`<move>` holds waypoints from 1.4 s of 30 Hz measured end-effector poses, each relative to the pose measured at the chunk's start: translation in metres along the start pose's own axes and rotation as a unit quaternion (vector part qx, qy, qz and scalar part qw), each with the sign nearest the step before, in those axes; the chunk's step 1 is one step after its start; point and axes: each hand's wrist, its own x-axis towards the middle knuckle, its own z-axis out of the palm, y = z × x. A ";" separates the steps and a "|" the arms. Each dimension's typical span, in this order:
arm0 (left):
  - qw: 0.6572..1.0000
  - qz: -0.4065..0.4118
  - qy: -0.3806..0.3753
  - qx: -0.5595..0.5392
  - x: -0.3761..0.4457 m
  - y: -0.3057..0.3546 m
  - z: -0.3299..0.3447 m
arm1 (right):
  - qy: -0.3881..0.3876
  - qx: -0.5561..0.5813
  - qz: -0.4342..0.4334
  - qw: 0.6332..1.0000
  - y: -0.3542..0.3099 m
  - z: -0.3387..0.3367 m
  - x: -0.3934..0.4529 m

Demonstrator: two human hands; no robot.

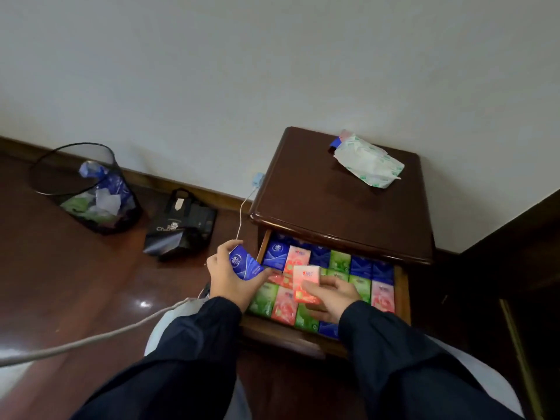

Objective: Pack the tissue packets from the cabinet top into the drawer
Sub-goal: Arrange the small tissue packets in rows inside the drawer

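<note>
Left hand (225, 275) grips blue plastic-wrapped tissue packet (245, 263) at 9 o'clock of open wooden drawer (401, 286). Right hand (331, 294) pinches pink tissue packet (306, 283) over packed rows. Packets likely light, soft, slick; hold by long edges.

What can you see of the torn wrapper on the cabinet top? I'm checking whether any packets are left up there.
The wrapper is crumpled thin plastic, white with green print, torn open and lying slack near the back right of the cabinet top. A bit of blue and pink shows at its far end; whether that is a packet cannot be told. Neither hand touches it.
</note>
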 end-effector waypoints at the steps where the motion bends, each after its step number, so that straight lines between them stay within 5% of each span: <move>1: 1.000 -0.006 0.000 -0.010 -0.002 -0.001 -0.003 | 0.001 -0.013 0.010 1.000 0.003 0.007 -0.001; 10: 0.988 -0.092 0.009 -0.121 -0.005 -0.002 -0.015 | 0.006 0.061 0.056 0.997 0.012 0.070 -0.001; 20: 0.985 -0.063 -0.020 -0.162 -0.002 -0.006 -0.014 | 0.074 -0.082 0.030 0.993 0.012 0.090 0.012; 30: 0.972 -0.149 -0.016 -0.182 0.002 -0.005 -0.007 | 0.102 -0.169 -0.038 0.980 0.001 0.074 -0.001; 36: 0.973 -0.099 -0.075 -0.193 -0.006 0.004 -0.007 | -0.069 -0.041 -0.089 0.993 -0.008 0.072 -0.022; 39: 0.984 -0.055 -0.135 -0.100 -0.010 0.000 -0.003 | -0.077 -0.070 -0.105 0.989 -0.003 0.068 -0.022; 42: 0.994 -0.020 -0.095 0.046 -0.009 -0.007 0.003 | -0.029 -0.116 -0.095 0.988 0.006 0.056 -0.017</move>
